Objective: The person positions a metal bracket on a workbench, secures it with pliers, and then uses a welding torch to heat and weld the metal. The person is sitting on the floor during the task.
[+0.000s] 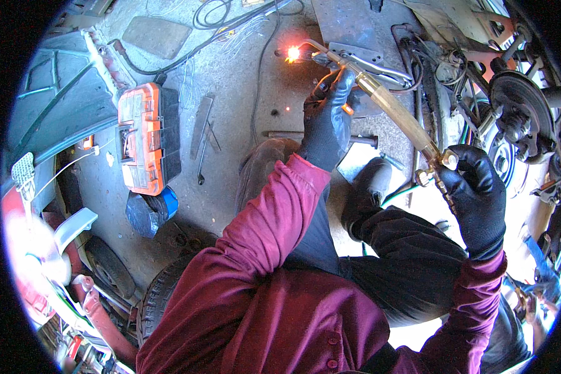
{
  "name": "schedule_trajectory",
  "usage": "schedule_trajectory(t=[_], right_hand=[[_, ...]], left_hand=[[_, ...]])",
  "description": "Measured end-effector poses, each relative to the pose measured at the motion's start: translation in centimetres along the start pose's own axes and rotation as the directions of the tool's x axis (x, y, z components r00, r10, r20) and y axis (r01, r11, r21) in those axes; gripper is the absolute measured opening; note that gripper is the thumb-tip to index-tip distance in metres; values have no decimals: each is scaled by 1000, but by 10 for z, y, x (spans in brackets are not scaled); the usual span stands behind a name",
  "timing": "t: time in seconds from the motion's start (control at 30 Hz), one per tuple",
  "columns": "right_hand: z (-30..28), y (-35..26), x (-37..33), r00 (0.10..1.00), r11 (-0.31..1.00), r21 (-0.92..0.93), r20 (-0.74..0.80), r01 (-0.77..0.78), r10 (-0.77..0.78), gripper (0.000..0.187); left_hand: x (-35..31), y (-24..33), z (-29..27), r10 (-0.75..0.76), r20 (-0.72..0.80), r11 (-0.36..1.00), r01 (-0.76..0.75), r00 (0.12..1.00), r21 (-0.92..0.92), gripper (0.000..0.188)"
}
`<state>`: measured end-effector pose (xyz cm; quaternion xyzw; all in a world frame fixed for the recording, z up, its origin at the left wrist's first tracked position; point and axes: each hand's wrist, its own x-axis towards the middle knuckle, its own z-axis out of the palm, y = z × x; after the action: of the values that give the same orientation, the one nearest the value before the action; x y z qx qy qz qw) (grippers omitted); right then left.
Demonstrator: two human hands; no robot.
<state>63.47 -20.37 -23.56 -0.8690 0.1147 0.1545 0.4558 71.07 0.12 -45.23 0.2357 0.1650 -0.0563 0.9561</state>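
A long brass gas torch (393,111) slants from the right up to the upper middle. My black-gloved right hand (477,187) is closed round its valve end. At its bent tip burns a bright orange-red glow (292,55); the glare hides what is being heated. My gloved left hand (330,115), just below the torch neck, is closed on a tool with orange handles, by its look pliers (347,110). Their jaws are mostly hidden near the glow. Silver locking pliers (374,65) lie beyond the torch.
An orange and black toolbox (144,140) stands left, beside a blue roll (162,209). Metal strips (201,128) and a bar (287,134) lie on the concrete. Cables (215,22) cross at the top. A brake disc (522,115) and vehicle parts crowd the right; a tyre (162,293) lies lower left.
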Motion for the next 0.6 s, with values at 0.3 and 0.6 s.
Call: schedule_trajectory(t=[0.3,0.6], right_hand=[[-1,0,0,1000,997,-71,-4,12,-13,28],[-4,6,2,993,974,-193,-8,118,-122,36]], left_hand=[[0,-1,-1,10,14,1000,-9,1000,-27,19],[-1,2,-1,-7,43,1000,6,999,14,18]])
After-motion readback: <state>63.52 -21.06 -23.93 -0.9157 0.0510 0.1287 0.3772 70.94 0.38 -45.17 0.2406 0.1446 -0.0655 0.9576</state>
